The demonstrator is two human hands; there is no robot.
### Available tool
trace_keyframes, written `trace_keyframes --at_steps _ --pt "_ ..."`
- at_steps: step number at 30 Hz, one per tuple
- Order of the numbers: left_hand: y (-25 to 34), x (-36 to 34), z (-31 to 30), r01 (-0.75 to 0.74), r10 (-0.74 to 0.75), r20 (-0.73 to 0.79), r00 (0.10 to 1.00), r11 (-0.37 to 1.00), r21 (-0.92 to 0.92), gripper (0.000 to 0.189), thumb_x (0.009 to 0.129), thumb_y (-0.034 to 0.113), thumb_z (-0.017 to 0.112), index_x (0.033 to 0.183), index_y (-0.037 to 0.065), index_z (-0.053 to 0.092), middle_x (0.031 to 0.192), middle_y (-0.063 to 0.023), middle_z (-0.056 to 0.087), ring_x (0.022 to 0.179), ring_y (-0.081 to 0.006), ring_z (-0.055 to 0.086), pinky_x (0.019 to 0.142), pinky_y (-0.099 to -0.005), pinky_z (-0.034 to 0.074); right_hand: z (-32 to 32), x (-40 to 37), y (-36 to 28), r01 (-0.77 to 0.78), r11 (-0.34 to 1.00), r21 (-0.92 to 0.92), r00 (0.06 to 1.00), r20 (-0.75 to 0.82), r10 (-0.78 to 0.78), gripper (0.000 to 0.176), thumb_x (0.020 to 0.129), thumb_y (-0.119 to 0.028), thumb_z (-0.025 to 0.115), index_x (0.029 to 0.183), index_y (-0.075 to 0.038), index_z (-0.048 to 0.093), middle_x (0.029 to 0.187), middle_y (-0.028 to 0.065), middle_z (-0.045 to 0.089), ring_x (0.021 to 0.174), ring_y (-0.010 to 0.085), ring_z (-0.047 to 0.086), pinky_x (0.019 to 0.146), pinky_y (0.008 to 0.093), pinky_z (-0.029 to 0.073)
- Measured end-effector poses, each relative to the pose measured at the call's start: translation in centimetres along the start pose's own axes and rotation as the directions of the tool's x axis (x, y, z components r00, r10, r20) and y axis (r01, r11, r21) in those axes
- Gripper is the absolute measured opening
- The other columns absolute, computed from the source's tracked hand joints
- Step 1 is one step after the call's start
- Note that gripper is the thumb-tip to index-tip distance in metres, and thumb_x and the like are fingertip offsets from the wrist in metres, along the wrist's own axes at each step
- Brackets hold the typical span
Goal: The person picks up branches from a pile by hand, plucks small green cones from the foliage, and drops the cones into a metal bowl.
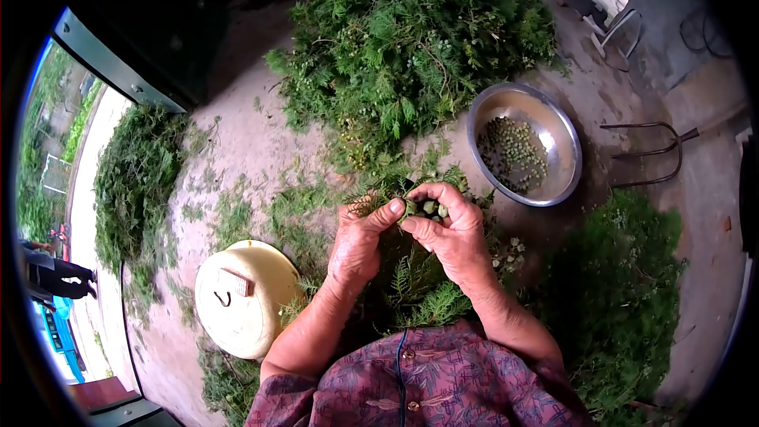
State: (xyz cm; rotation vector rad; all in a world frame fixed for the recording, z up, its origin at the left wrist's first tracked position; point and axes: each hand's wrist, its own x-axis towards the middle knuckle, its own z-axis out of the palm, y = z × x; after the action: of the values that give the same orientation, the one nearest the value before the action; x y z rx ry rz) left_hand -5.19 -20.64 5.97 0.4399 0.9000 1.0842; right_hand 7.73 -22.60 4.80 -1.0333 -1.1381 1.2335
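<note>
My left hand (357,243) is closed on an evergreen sprig (365,203), its thumb pressed near the tip of my right thumb. Several small green cones (432,208) lie in the curled fingers of my right hand (457,233), whose thumb and forefinger meet at the sprig. Both hands are close together in front of my body, above loose foliage (431,300). Beyond my right hand, a round metal basin (571,150) holds many green cones (514,150) at its bottom.
A large heap of cut evergreen branches (411,47) lies ahead, with more foliage at left (138,182) and right (621,292). An upturned cream basin (229,324) sits to my left. A metal fork (672,142) lies at right. Another person (59,273) is outside the doorway.
</note>
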Motion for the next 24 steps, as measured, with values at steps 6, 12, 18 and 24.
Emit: trace_keyframes --at_steps 6,12,18,24 --pt "0.8 -0.4 -0.9 -0.089 0.063 0.081 0.995 0.924 0.372 0.010 0.076 0.009 0.065 0.082 0.002 0.062 0.064 -0.0005 0.056 0.059 -0.0098 0.052 0.055 -0.0220 0.041 -0.3 0.1 -0.6 -0.220 0.974 0.050 0.975 0.029 0.219 0.016 0.079 -0.003 0.062 0.094 -0.002 0.055 0.068 -0.0021 0.052 0.052 0.0028 0.045 0.044 0.0156 0.036" --pt "-0.1 0.3 -2.5 -0.240 0.190 0.147 0.971 0.719 0.652 0.040 0.073 0.013 0.071 0.106 0.005 0.050 0.073 -0.0023 0.058 0.063 -0.0118 0.053 0.063 -0.0240 0.045 -3.7 -0.2 -1.1 -0.442 0.807 0.392 0.893 0.271 0.359 0.016 0.080 -0.003 0.060 0.096 -0.001 0.056 0.066 -0.0008 0.051 0.051 0.0042 0.045 0.043 0.0159 0.037" --pt "1.0 1.4 -2.3 -0.197 0.213 0.026 0.977 0.840 0.505 0.038 0.082 0.018 0.064 0.114 0.005 0.050 0.086 -0.0007 0.058 0.074 -0.0096 0.053 0.070 -0.0230 0.044 -9.2 0.4 -1.9 -0.132 0.746 0.653 0.951 -0.130 0.282 0.012 0.084 -0.005 0.054 0.094 0.000 0.059 0.078 0.0079 0.060 0.068 0.0150 0.058 0.051 0.0234 0.045" --pt "0.2 2.4 -3.8 -0.242 0.339 -0.067 0.938 0.782 0.575 0.056 0.082 0.018 0.063 0.129 0.004 0.036 0.109 -0.0083 0.053 0.095 -0.0158 0.051 0.082 -0.0288 0.042 -17.6 2.6 3.4 0.170 0.549 0.819 0.650 -0.512 0.562 0.011 0.085 0.000 0.050 0.095 0.004 0.050 0.099 0.0146 0.052 0.080 0.0264 0.054 0.067 0.0347 0.053"
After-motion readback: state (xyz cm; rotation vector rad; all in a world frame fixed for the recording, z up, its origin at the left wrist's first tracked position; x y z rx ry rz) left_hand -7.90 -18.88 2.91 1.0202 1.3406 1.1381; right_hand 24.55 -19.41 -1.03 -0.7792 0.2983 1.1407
